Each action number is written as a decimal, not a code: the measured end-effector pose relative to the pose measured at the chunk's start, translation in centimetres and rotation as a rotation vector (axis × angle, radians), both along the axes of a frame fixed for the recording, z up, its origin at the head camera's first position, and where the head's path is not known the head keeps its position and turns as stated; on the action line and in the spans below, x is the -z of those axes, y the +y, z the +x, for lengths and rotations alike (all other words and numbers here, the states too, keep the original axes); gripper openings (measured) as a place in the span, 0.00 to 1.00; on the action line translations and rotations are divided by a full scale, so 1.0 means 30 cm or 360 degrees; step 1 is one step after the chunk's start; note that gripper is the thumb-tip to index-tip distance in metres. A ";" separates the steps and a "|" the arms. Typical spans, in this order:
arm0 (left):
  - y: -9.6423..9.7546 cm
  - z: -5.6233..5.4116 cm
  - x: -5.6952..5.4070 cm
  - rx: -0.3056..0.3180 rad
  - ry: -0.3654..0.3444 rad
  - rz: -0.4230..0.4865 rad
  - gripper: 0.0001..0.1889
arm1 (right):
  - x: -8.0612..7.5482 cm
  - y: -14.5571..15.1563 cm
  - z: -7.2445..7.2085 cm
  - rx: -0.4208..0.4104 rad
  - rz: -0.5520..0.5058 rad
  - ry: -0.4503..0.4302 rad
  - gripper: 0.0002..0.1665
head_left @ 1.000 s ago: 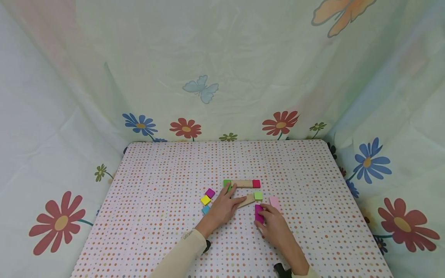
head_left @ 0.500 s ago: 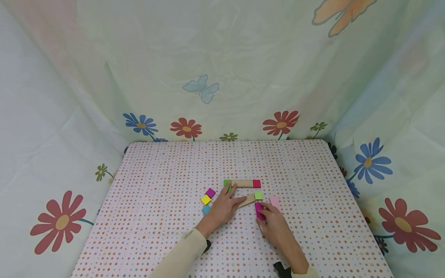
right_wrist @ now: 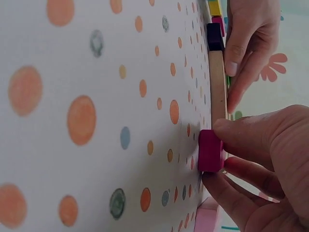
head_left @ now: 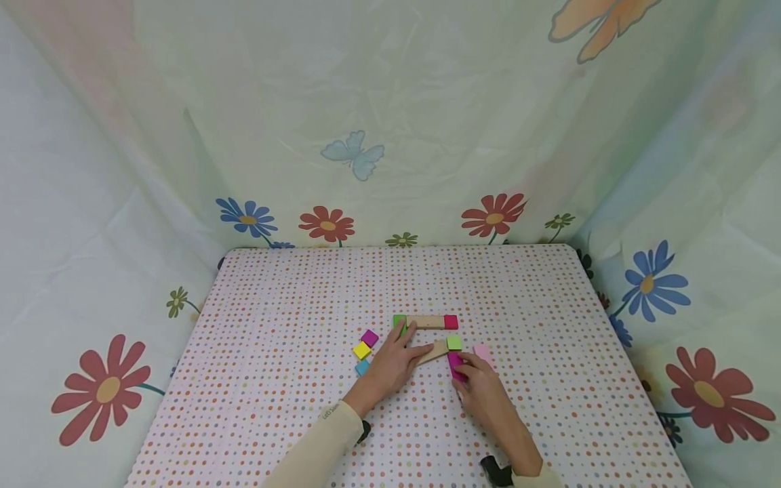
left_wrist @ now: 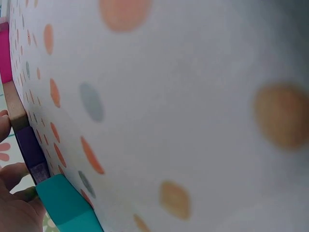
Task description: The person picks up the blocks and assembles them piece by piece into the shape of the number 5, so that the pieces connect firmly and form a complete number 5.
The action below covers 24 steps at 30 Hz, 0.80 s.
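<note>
My right hand (head_left: 488,390) pinches a magenta block (head_left: 455,366) between thumb and fingers, its far end right at a light green block (head_left: 454,343). In the right wrist view the magenta block (right_wrist: 211,151) stands at the end of a plain wooden block (right_wrist: 218,87). My left hand (head_left: 390,366) lies with extended fingers over the blocks. Its fingertips are at a green block (head_left: 398,321), its thumb on the slanted wooden block (head_left: 434,351). A dark purple block (left_wrist: 31,147) continues that row, hidden under the hand in the head view.
Purple (head_left: 369,338), yellow (head_left: 361,350) and blue (head_left: 363,367) blocks lie slanting left of the left hand. A second wooden block (head_left: 427,322) with a red block (head_left: 451,322) runs behind. A pink block (head_left: 482,353) lies beyond the right hand on the dotted tabletop (head_left: 293,291).
The right hand has slid the magenta block away from the body, up to the light green block. The left hand and the other blocks stay in place.
</note>
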<state>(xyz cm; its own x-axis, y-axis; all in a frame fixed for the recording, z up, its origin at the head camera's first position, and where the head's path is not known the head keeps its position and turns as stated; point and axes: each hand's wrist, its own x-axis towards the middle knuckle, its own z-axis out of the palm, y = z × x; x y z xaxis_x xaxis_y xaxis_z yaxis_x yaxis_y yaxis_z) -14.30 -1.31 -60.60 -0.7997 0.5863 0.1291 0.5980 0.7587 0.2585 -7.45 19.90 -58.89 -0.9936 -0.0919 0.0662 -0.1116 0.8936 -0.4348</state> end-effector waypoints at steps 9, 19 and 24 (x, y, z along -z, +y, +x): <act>-0.001 -0.001 0.000 -0.0010 -0.0044 0.0039 0.19 | -0.001 0.001 0.005 0.0008 -0.0025 0.0018 0.16; 0.000 -0.002 0.003 -0.0007 -0.0043 0.0030 0.19 | 0.011 0.009 0.003 -0.0022 -0.0081 0.0115 0.14; 0.000 -0.001 0.004 -0.0011 -0.0044 0.0018 0.20 | 0.012 0.014 0.000 -0.0009 -0.0075 0.0081 0.14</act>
<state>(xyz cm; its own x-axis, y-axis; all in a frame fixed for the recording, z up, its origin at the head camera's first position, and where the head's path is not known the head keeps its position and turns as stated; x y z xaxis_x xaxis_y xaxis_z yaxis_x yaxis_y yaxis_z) -14.33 -1.32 -60.71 -0.8072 0.5792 0.1136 0.5851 0.7599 0.2832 -7.45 20.32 -59.24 -0.9883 -0.0929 0.1209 -0.1394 0.8716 -0.4699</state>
